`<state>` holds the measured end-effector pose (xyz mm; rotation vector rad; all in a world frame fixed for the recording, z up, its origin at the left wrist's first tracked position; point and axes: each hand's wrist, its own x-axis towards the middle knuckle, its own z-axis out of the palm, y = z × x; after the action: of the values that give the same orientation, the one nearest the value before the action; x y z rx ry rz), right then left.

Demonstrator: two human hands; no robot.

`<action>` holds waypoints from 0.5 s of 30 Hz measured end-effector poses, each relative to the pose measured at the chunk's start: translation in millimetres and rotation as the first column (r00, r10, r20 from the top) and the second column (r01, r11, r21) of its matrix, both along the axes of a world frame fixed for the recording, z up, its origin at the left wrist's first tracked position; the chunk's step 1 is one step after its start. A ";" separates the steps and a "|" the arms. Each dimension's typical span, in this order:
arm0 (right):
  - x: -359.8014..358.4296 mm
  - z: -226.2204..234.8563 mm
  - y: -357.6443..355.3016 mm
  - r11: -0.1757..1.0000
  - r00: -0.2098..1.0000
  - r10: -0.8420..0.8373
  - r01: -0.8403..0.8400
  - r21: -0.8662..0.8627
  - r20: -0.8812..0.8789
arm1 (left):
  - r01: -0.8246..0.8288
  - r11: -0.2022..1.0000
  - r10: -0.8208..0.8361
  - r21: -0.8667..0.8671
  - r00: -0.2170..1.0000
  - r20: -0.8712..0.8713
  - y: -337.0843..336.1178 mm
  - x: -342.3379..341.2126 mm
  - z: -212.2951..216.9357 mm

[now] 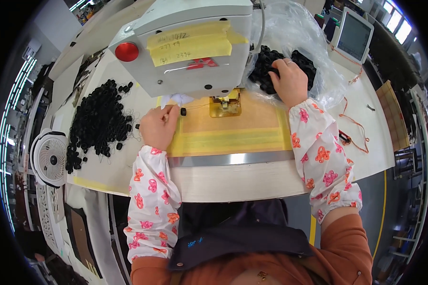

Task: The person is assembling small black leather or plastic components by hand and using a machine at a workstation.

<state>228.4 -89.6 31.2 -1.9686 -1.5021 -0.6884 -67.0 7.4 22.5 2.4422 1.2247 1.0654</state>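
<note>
My left hand (158, 124) rests on the yellow-taped bed of a white sewing machine (190, 45), its fingers pinched on a small black piece (182, 111) with a thin thread running toward the gold needle plate (226, 105). My right hand (289, 81) reaches into a clear plastic bag (314, 42) and lies on a heap of small black pieces (266, 66) inside it; whether it grips one is hidden. Both forearms wear white sleeve covers with orange and pink flowers.
A large pile of black pieces (99, 124) lies on the table left of the machine. A small white fan (50, 159) stands at the left edge. A control panel with a screen (353, 35) stands at the back right, and an orange cord (356, 128) trails across the table.
</note>
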 end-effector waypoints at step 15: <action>49.0 -35.4 -2.8 0.969 0.983 -0.017 0.062 -0.240 0.185 | 0.220 0.975 -0.221 0.022 0.974 0.052 -20.4 64.4 -43.8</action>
<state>277.4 -92.4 -4.2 -2.1732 -1.7321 -0.7473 -2.6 -13.0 -21.2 2.4728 0.9064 1.0724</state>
